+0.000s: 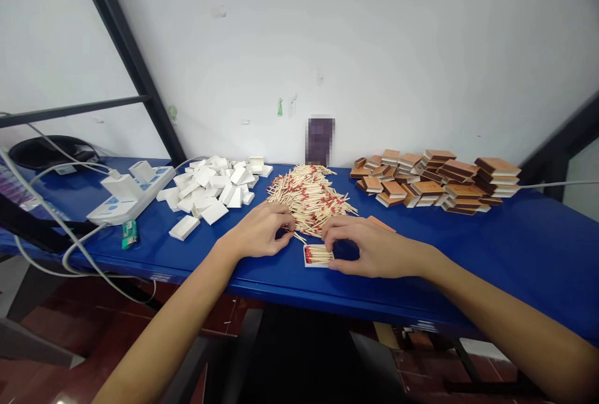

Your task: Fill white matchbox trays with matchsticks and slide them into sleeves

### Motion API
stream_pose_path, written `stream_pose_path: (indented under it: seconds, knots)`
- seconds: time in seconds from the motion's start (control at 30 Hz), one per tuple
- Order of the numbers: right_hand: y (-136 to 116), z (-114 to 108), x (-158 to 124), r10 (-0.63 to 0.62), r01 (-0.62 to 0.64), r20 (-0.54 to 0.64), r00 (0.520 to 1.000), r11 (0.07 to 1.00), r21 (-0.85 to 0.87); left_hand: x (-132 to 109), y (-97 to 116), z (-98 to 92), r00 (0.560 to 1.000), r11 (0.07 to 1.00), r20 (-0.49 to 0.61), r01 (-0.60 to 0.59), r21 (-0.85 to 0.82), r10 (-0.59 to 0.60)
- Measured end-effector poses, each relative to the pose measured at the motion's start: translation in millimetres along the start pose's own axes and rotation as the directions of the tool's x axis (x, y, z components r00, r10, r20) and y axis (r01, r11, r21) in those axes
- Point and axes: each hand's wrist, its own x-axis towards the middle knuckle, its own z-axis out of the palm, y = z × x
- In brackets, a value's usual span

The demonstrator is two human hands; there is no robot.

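My right hand (362, 245) holds the right end of a small white matchbox tray (306, 264), its thumb at the near side and fingers at the far side. Red-headed matches (318, 255) lie side by side inside, heads to the left. To the left of the tray, my left hand (264, 229) has its thumb and fingertips drawn together around matchsticks (299, 237) at the near edge of a big loose heap of matches (316, 198). How many it pinches is hidden. An orange-brown matchbox cover (381, 224) lies flat behind my right hand, partly covered by it.
White empty trays (214, 211) are piled left of the heap; brown matchbox covers (428, 189) are stacked at right. A power strip (135, 204) with plugs and white cables, a green packet (130, 234) and a black bowl-like object (51, 151) occupy the left of the blue table (505, 254).
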Motion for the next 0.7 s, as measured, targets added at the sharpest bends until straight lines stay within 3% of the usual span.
stream_pose_path:
  seconds: [0.23, 0.43, 0.7]
  knots:
    - [1.0, 0.7, -1.0, -0.022, 0.021, 0.045, 0.999, 1.0, 0.009, 0.2, 0.6, -1.5, 0.999, 0.999, 0.041, 0.007, -0.035, -0.006]
    - [-2.2, -3.6, -2.9, 0.004, -0.002, 0.014, 1.0, 0.995, -0.104, 0.8, 3.1, -0.9, 1.0, 1.0, 0.025, -0.011, -0.018, 0.012]
    - [-2.0, -0.7, -1.3, -0.043, 0.039, -0.03, 0.999, 0.993, -0.116, 3.2, 4.4, 0.8, 0.998, 0.999, 0.051, -0.034, -0.024, 0.035]
